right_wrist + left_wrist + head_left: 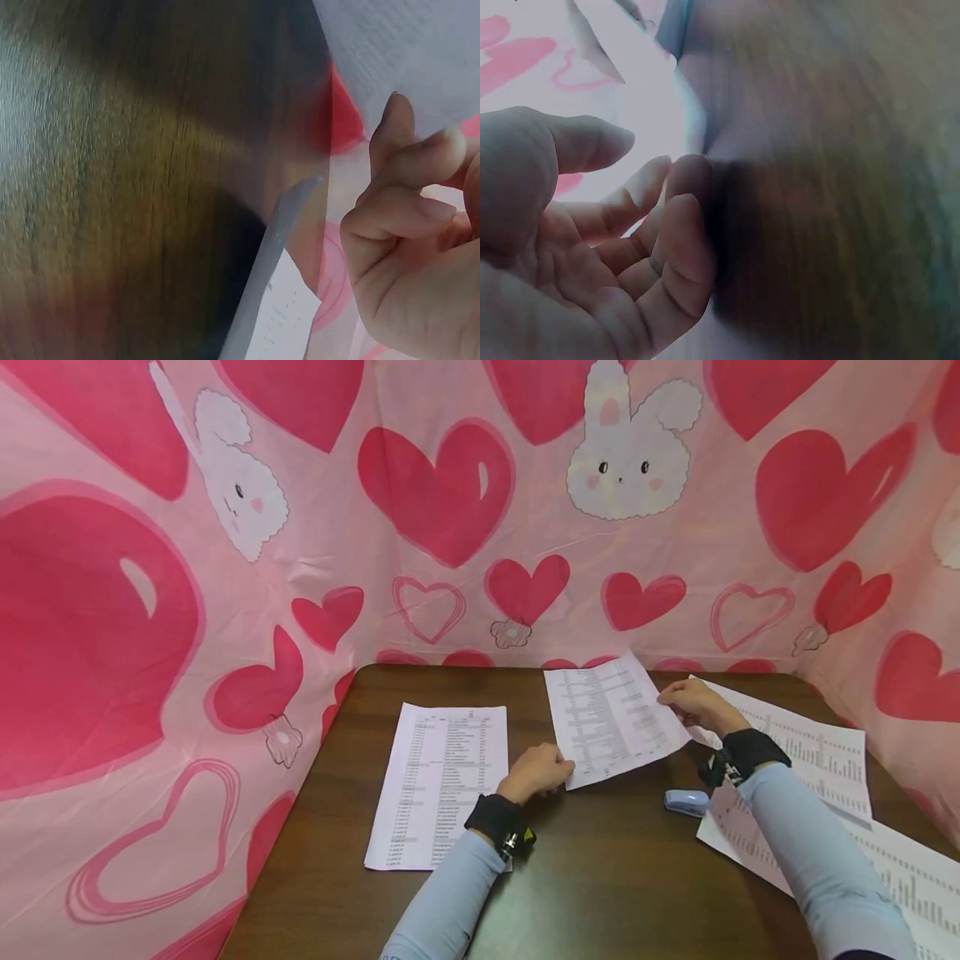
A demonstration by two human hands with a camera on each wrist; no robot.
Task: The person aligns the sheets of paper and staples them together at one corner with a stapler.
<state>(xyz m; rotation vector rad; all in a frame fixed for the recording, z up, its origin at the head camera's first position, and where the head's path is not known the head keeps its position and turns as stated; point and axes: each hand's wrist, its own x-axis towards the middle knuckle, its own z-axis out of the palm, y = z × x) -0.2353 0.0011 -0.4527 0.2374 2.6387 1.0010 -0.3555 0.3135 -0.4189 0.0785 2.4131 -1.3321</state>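
Observation:
A printed sheet of paper (611, 722) is raised and tilted over the back of the table, its right edge pinched by my right hand (701, 706). In the right wrist view, that hand (416, 202) has its fingertips at the lower edge of the sheet (397, 45). My left hand (536, 772) is at the sheet's lower left corner, fingertips right at the edge. The left wrist view shows this hand (607, 232) with loosely bent fingers and the thumb apart from them.
Left of the hands, a printed page (442, 785) lies on the brown table (600, 877). More printed sheets (802, 739) overlap on the right, partly under the right forearm. A small light-blue stapler (686, 802) sits beside them. Pink heart-patterned cloth (465, 643) encloses the table's back and sides.

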